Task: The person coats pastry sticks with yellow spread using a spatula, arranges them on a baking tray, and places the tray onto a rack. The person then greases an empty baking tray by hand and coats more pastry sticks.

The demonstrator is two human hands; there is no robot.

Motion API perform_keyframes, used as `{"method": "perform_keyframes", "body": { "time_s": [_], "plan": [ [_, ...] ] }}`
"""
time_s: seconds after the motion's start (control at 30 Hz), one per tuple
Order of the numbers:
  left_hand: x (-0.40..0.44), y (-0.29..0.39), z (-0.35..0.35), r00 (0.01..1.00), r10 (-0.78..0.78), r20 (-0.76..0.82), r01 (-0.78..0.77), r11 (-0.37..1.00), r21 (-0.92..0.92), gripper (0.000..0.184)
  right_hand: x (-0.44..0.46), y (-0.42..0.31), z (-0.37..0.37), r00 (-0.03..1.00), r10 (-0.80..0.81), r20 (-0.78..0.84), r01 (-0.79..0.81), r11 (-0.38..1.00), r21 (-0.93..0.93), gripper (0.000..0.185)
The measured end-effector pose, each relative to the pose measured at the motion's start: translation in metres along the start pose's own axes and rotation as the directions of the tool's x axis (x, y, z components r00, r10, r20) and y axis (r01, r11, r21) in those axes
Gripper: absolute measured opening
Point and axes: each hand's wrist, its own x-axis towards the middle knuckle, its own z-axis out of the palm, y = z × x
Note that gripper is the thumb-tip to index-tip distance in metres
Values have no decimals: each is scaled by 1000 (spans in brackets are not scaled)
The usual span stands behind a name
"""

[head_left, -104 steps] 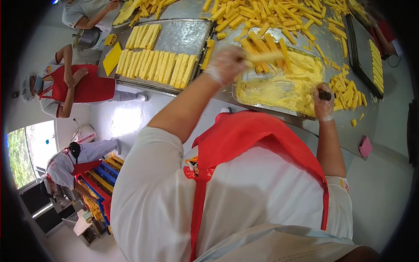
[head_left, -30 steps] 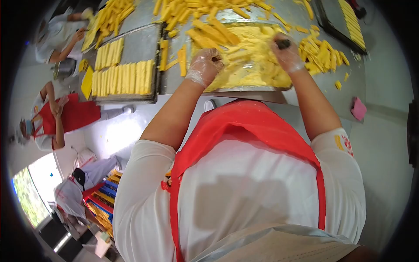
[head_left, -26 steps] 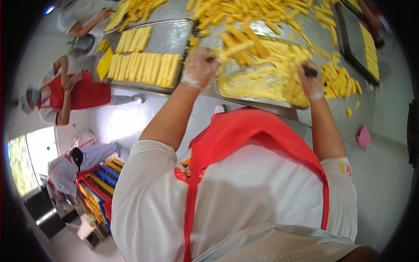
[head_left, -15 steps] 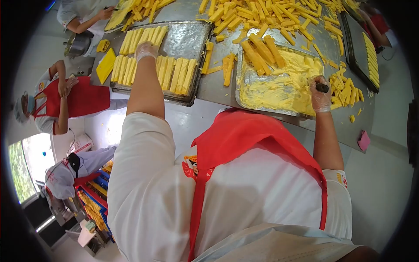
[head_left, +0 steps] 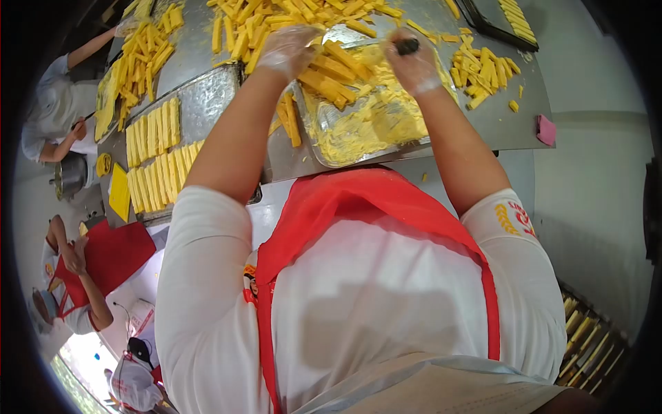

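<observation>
My left hand [head_left: 288,51], in a clear plastic glove, is over the yellow sticks at the upper left of the cream tray [head_left: 319,146]; its fingers are blurred, so any hold is unclear. Closed round a dark handle [head_left: 407,46], my gloved right hand [head_left: 416,67] is over the right part of that tray. The tool's lower end cannot be made out. Yellow cream [head_left: 358,134] is spread unevenly in the tray. Thick yellow sticks [head_left: 331,81] lie at its upper left, between my hands.
Left of my left arm, a baking tray [head_left: 200,86] bears two rows of coated sticks [head_left: 155,131]. Loose sticks lie in a large pile [head_left: 255,21] and a smaller one [head_left: 483,72]. A pink cloth [head_left: 545,130] is at the table's right edge. Co-workers [head_left: 62,103] are at left.
My left hand has moved from the coated rows to the cream tray. My right hand, still round the handle, has moved towards the tray's middle. The whole view has turned and shifted.
</observation>
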Motion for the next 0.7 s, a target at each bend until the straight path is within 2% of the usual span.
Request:
{"method": "perform_keyframes", "body": {
  "time_s": [0.07, 0.1, 0.17, 0.2, 0.23, 0.3, 0.33, 0.37, 0.4, 0.43, 0.47, 0.53, 0.57, 0.6, 0.63, 0.67, 0.7],
  "plan": [
    [26, 15, 28, 943, -183, 277, 160, 982, 102, 40, 4, 10, 15, 961, 203, 187, -236, 956, 175, 11],
    [31, 19, 30, 945, -174, 279, 151, 983, 101, 40, 2, 19, 12, 961, 209, 180, -240, 955, 172, 11],
    [38, 25, 32, 910, -146, 388, 78, 980, 184, 38, -3, 38, 4, 939, 257, 228, -272, 961, 39, 10],
    [35, 22, 31, 933, -62, 355, -1, 985, 175, 38, -11, 66, 3, 943, 244, 225, -271, 958, 94, 10],
    [32, 26, 22, 929, -61, 365, -4, 985, 173, 38, -14, 71, -8, 940, 253, 227, -280, 955, 95, 10],
    [30, 35, 5, 944, -82, 319, 70, 996, 49, 37, -16, 74, -34, 991, 115, 63, -100, 975, -198, 6],
    [26, 33, 3, 950, -10, 313, 35, 997, -74, 41, -15, 65, -50, 975, 182, 126, -163, 976, -144, 6],
    [21, 34, 4, 950, -6, 314, 30, 997, -71, 41, -17, 55, -63, 976, 183, 121, -165, 976, -143, 6],
    [14, 37, 6, 928, -44, 369, 120, 976, -184, 41, -19, 45, -72, 967, 184, 175, -188, 982, 6, 6],
    [5, 48, -2, 901, -79, 427, 217, 933, -286, 40, -21, 42, -77, 958, 171, 231, -210, 965, 158, 7],
    [-3, 60, -12, 823, -151, 548, 436, 786, -439, 41, -23, 44, -77, 957, 166, 238, -208, 964, 167, 7],
    [-20, 71, -14, 807, -237, 540, 516, 728, -451, 42, -31, 55, -74, 839, 110, 533, -261, 941, 215, 10],
    [-29, 75, -12, 787, -306, 535, 579, 666, -471, 43, -34, 69, -71, 837, 98, 538, -256, 940, 227, 10],
    [-38, 77, -8, 736, -382, 559, 664, 567, -487, 46, -30, 73, -72, 891, 82, 446, -186, 963, 194, 10],
    [-44, 80, -5, 731, -396, 555, 671, 561, -484, 46, -27, 76, -72, 935, 56, 349, -116, 981, 153, 10],
    [-51, 84, -3, 727, -348, 592, 678, 501, -539, 45, -23, 80, -77, 928, 51, 368, -21, 996, -84, 10],
    [-58, 88, -1, 723, -296, 624, 684, 433, -587, 44, -18, 75, -80, 925, 38, 379, -11, 997, -72, 10]
  ]
}}
